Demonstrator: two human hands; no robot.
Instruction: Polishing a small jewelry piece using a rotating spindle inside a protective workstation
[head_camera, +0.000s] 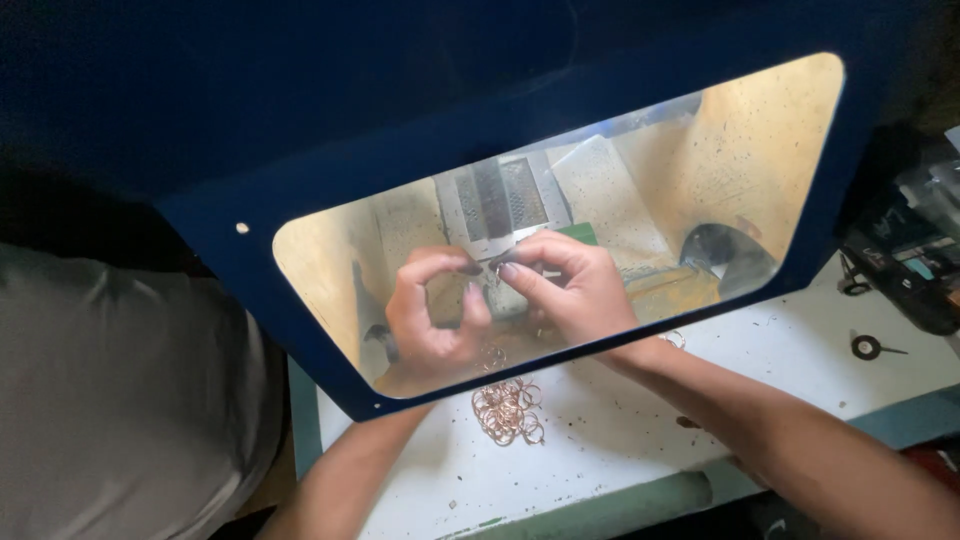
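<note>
Behind a clear rounded window (700, 170) in a dark blue hood (300, 130), the left hand (432, 312) and right hand (572, 285) pinch one small thin metal ring (494, 268) between fingertips; a heap of coppery wire rings (508, 410) lies on the speckled white table (640, 420).

The dark blue hood with its clear viewing window (560, 130) roofs the space, so hands pass only under its lower edge. Inside, the grey perforated metal block (500, 200) stands just behind the left hand (430, 315) and right hand (570, 285). Below that edge, the heap of copper-coloured wire rings (508, 410) lies between the forearms; the white speckled bench (790, 350) right of it is open.
</note>
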